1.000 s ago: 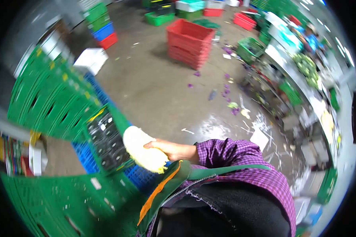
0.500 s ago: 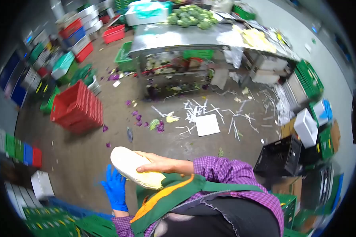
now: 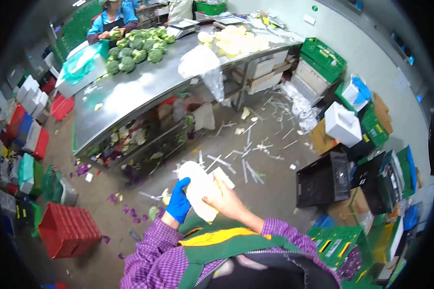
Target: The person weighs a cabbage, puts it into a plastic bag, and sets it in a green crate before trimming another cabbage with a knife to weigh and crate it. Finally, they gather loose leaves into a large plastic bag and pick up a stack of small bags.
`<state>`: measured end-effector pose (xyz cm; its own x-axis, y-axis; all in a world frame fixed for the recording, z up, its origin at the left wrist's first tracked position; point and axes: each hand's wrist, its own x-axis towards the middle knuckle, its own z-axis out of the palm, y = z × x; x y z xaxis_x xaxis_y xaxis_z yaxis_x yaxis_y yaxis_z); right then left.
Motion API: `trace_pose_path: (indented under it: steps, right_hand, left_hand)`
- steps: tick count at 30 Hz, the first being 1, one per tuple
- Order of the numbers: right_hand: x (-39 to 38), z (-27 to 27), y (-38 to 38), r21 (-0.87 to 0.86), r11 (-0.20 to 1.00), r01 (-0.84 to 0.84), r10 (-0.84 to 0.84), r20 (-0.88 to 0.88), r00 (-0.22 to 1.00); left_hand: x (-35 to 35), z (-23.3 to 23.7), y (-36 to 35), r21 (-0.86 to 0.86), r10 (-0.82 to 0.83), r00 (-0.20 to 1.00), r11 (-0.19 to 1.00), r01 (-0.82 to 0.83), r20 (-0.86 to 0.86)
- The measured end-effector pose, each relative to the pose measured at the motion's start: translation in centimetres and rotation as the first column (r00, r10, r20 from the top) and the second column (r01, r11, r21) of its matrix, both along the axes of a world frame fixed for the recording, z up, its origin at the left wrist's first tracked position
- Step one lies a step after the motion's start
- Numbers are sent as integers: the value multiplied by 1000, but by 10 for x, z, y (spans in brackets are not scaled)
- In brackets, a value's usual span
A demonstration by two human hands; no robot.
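Note:
A pale napa cabbage (image 3: 197, 190), whitish and overexposed, is held lengthwise in front of my apron. My right hand (image 3: 226, 201), bare, grips its right side with fingers wrapped round it. On the other side my left hand (image 3: 178, 202), in a blue glove, is closed against the cabbage with the thumb on its face. The undersides of both hands' grips are hidden. Below the cabbage are my green apron with an orange band and my purple checked sleeves.
Ahead stands a steel table (image 3: 144, 89) with broccoli (image 3: 137, 48), pale yellow vegetables (image 3: 238, 41) and a plastic bag (image 3: 202, 62). A co-worker (image 3: 113, 21) handles broccoli behind it. Red crates (image 3: 70, 231) stand left, a black crate (image 3: 323, 180) right. White strips and purple leaf scraps litter the floor.
My view has swung left and nearer the table. The cabbage has gone from slanted to more upright. My gloved left hand, earlier spread beside it, now grips it too.

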<state>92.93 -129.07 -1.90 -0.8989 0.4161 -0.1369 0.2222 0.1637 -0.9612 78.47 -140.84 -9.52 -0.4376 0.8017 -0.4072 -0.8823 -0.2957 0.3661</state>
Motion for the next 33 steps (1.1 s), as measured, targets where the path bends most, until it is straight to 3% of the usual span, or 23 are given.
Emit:
trace_pose_path:
  steps: [1,2,4,6,7,8,10,12,14,16,18,20,22,26,28,31,32,33]
  right_hand:
    - [0,3,25,195,970,145,-142,-26,989]
    - [0,8,48,198,970,142,-144,-7,990]
    - [-8,23,90,392,872,294,-278,-100,955]
    - [-19,-10,130,444,832,333,-302,-141,943]
    - [-28,-26,152,146,869,473,-432,-243,868]
    - [-36,-40,177,-167,821,545,-569,-293,768]
    - [-48,-34,229,-238,807,540,-586,-217,781]
    - [-56,-53,290,-729,569,381,-641,-102,760]
    - [-75,-54,351,-757,571,318,-599,-120,792]
    - [-101,-60,409,-889,413,198,-590,-96,802]
    - [-133,-62,464,-909,381,171,-576,-88,813]
    - [-168,-59,517,-913,382,143,-548,-99,831]
    - [-207,-56,568,-923,371,106,-540,-122,833]
    - [-287,-59,666,-913,395,99,-523,-135,842]
    - [-325,-58,716,-890,448,86,-496,-167,852]
    - [-377,-43,781,-882,451,140,-515,-129,847]
    - [-396,-37,806,-884,453,120,-505,-143,851]
    - [-412,-36,832,-871,462,166,-523,-117,844]
  left_hand:
    - [-12,10,42,18,-72,997,997,72,4]
    - [-21,17,81,-11,-113,993,993,114,22]
    - [-30,29,156,-43,-133,984,989,139,117]
    - [-31,26,224,-53,-117,989,992,112,-94]
    - [-36,31,255,-93,-151,974,986,136,-170]
    - [-46,35,284,-129,-182,953,980,154,-242]
    - [-71,47,330,-126,-248,931,967,222,-267]
    - [-98,53,376,-285,-406,798,909,303,-446]
    - [-126,48,426,-220,-365,798,930,293,-480]
    - [-161,54,466,-204,-354,736,935,289,-578]
    - [-199,50,501,-201,-190,620,978,53,-761]
    - [-246,34,524,-247,-157,250,891,-381,-955]
    - [-297,28,538,-222,-360,-72,707,-671,-930]
    - [-395,10,581,-265,-657,-79,407,-874,-750]
    - [-443,-14,609,-330,-713,-4,328,-885,-701]
    - [-501,-43,648,-460,-760,96,282,-842,-643]
    - [-515,-43,658,-686,-855,275,122,-718,-439]
    - [-534,-54,668,-660,-816,247,204,-723,-522]
